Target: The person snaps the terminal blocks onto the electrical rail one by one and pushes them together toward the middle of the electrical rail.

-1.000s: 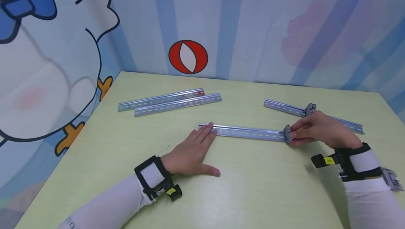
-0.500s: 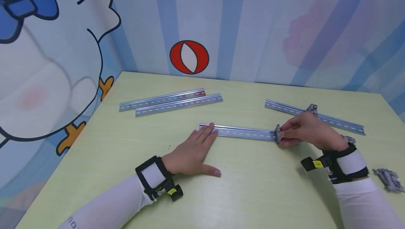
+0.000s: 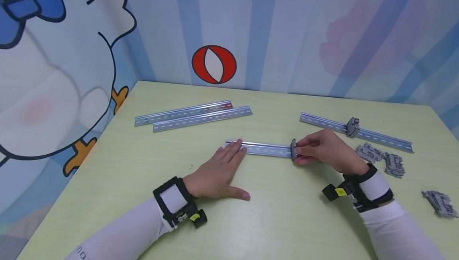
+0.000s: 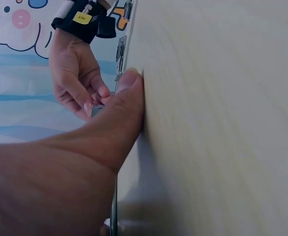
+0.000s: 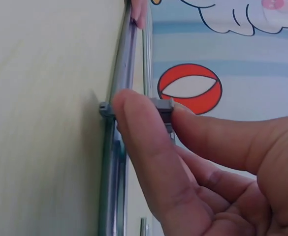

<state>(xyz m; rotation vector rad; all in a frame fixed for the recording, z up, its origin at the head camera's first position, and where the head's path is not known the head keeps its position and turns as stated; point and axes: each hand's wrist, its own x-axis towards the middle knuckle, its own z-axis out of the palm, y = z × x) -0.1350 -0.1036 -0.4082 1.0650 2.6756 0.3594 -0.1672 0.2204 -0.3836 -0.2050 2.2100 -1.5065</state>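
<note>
A slotted metal DIN rail lies in the middle of the table. My left hand rests flat, its straight fingers on the rail's left end and the thumb spread on the table. A thin grey terminal block stands across the rail, pinched between the thumb and fingers of my right hand. The right wrist view shows the block seated over the rail, partly hidden behind a finger. In the left wrist view my left thumb covers most of the rail.
Two more rails, one in front of the other, lie at the back left. Another rail at the back right carries a terminal block. Loose grey blocks lie in clusters at the right, one near the edge.
My right hand has moved left along the rail with the terminal block, uncovering the loose blocks at the right. The left hand and the rail have stayed in place.
</note>
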